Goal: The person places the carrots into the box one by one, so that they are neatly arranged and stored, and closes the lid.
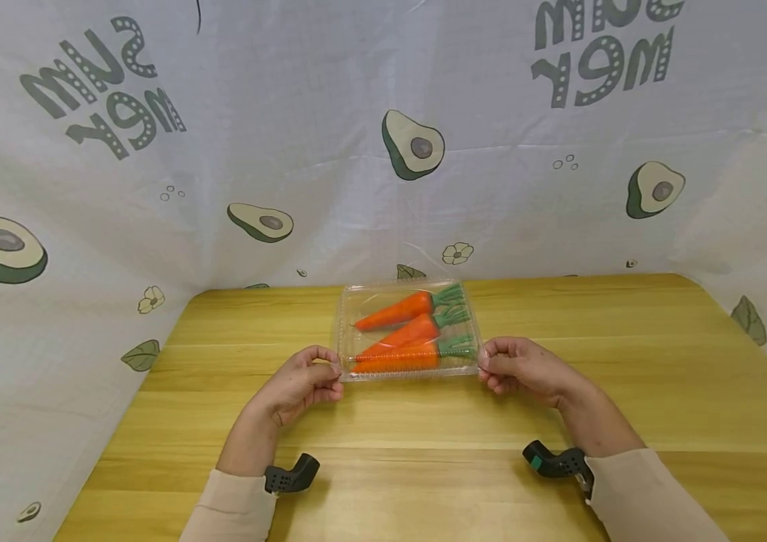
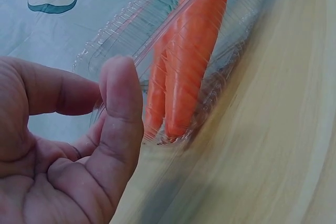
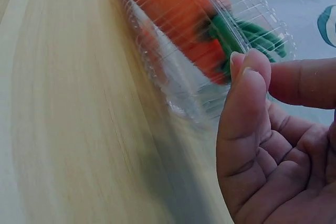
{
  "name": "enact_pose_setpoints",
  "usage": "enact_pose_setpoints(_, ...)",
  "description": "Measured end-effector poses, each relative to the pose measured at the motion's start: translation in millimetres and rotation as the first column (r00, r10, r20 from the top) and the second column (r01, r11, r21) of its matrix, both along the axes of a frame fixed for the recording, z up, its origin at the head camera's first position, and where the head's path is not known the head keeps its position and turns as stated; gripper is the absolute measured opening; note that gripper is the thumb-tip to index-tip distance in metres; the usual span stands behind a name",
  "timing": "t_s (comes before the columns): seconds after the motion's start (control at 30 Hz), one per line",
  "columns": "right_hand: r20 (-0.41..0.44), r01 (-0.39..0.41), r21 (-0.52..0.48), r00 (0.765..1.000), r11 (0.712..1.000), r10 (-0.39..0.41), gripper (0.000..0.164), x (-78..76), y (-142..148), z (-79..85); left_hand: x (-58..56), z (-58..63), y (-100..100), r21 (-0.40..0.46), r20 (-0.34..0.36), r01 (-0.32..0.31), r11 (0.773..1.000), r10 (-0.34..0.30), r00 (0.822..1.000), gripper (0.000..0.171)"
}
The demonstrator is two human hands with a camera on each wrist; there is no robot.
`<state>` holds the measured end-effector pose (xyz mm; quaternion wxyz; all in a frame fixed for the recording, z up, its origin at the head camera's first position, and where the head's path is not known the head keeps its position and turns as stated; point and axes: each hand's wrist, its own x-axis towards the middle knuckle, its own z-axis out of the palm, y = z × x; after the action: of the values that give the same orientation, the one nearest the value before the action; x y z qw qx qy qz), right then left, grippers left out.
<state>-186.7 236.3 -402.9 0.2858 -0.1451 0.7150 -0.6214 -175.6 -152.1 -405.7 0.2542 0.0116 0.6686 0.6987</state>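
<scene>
Three orange carrots [image 1: 400, 310] with green tops lie inside a clear plastic clamshell box [image 1: 349, 301], whose lid is down over them. At the box's near left corner, my left hand [image 1: 302, 382] pinches the rim between thumb and forefinger. My right hand [image 1: 521, 369] pinches the rim at the near right corner. The left wrist view shows a carrot [image 2: 197, 51] tip-down behind the ribbed wall, beside my thumb. In the right wrist view, the green top [image 3: 247, 38] shows through the plastic near my fingertips. A shadow lies beneath the near edge of the box.
The wooden table [image 1: 410, 467] extends around the box on all sides. A white curtain [image 1: 329, 150] printed with avocados hangs behind the table and along both sides. Each wrist carries a black camera mount, one on the left [image 1: 293, 474] and one on the right [image 1: 555, 459].
</scene>
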Motion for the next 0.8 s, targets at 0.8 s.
enact_pose_setpoints(0.8,-0.125,0.218,0.345,0.975,0.913,-0.186,0.055,9.1,13.0,20.4,4.2,16.4,-13.8,-0.348,-0.143,-0.122,0.930,0.076,0.987,0.045)
